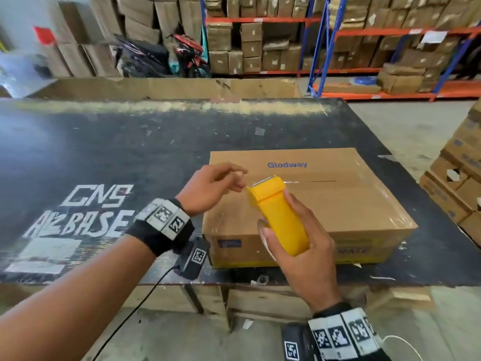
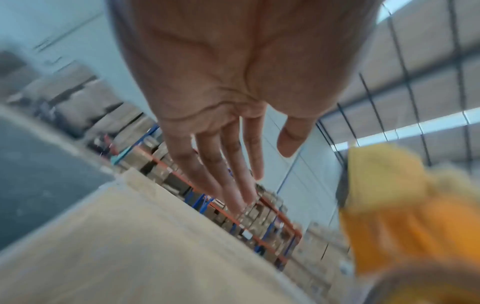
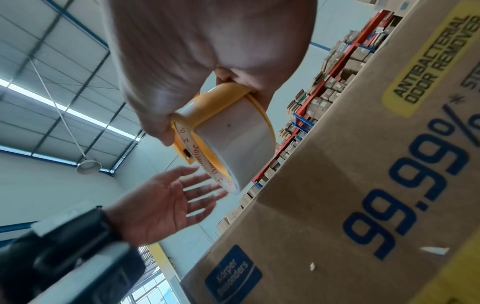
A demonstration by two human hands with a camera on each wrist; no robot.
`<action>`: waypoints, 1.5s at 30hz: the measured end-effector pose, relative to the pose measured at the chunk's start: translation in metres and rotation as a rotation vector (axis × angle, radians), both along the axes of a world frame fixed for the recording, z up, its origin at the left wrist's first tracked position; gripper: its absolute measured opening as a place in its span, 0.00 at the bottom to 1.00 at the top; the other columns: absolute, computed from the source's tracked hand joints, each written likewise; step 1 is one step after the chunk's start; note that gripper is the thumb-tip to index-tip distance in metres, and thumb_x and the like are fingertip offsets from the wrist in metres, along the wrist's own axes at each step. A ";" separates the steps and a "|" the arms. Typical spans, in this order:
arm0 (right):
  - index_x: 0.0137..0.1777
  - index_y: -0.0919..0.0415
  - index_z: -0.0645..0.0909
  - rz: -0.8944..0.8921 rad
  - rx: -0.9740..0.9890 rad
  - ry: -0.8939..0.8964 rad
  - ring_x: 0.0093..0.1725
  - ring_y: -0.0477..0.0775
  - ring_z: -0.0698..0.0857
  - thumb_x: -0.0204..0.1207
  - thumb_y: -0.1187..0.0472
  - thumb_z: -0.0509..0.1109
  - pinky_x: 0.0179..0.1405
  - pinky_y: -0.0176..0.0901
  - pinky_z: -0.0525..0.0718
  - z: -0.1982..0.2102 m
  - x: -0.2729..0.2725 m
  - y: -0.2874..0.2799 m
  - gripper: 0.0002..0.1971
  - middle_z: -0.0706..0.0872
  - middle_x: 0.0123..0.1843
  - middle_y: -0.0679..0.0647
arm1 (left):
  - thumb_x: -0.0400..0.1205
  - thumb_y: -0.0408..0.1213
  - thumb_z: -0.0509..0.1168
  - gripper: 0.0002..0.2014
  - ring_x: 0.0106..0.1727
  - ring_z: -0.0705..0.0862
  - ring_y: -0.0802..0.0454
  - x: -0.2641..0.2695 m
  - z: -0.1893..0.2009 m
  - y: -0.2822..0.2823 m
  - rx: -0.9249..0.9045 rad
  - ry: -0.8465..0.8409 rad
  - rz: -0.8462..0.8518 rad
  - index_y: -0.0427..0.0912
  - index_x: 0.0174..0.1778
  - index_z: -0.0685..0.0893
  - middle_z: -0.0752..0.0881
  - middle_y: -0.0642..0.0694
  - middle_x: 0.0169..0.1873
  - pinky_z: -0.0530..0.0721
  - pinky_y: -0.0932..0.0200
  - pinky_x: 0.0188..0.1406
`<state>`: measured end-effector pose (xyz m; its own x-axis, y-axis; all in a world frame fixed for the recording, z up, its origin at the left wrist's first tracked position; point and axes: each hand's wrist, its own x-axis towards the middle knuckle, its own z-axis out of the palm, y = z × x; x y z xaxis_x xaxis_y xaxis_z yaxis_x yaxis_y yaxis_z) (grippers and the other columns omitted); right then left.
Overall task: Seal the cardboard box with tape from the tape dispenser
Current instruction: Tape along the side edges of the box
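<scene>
A closed cardboard box [image 1: 325, 201] printed "Glodway" lies on the black table [image 1: 104, 157], with clear tape shining along its top seam. My right hand [image 1: 299, 238] grips a yellow tape dispenser [image 1: 278, 214] above the box's near left part, its blade end pointing away from me. The wrist view shows the tape roll [image 3: 233, 144] inside the dispenser [image 3: 221, 107]. My left hand [image 1: 216, 186] hovers just left of the blade, fingers relaxed and holding nothing; its fingers [image 2: 228, 174] are spread above the box [image 2: 130, 246]. The dispenser [image 2: 389, 195] appears blurred beside it.
White painted lettering [image 1: 86, 212] marks the table's left side. Stacked cartons [image 1: 458, 173] stand at the right beyond the table's edge. Blue and orange shelving [image 1: 338, 48] full of boxes fills the background, past a long cardboard sheet [image 1: 169, 87].
</scene>
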<state>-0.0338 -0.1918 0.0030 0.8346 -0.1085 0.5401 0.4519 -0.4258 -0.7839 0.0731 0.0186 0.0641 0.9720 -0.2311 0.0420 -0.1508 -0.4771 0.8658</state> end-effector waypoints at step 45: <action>0.83 0.38 0.70 -0.316 -0.269 0.576 0.67 0.50 0.84 0.75 0.38 0.72 0.66 0.51 0.83 0.057 0.128 0.165 0.35 0.86 0.72 0.43 | 0.82 0.26 0.71 0.21 0.43 0.91 0.57 0.307 -0.057 0.091 0.184 0.266 -0.418 0.39 0.72 0.84 0.94 0.45 0.44 0.91 0.58 0.55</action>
